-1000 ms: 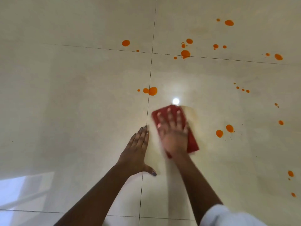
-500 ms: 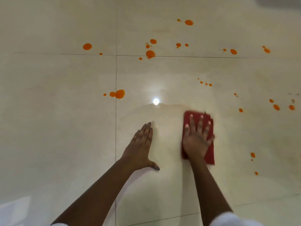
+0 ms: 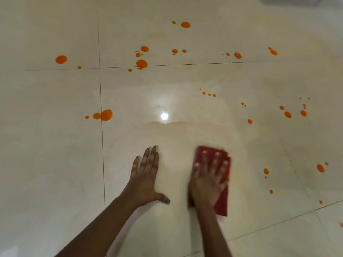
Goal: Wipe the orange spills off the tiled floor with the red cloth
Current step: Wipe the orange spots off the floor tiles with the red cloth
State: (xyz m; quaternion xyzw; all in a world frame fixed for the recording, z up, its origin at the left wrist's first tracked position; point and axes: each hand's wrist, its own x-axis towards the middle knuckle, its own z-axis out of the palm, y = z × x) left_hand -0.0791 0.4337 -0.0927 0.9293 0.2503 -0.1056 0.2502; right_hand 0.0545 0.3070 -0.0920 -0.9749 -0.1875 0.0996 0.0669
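Indoors, on a polished tiled floor of the kind laid in a home; which room cannot be told. Large glossy cream tiles meet at thin dark grout lines, one running well left of the fingers of the left hand. A round lamp's reflection glares just beyond those fingers, and orange spills dot the tiles farther out.

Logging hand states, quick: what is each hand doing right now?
Left hand: open, flat on the tiled floor, holding nothing.
Right hand: open, straight fingers spread, pressing on the red cloth.
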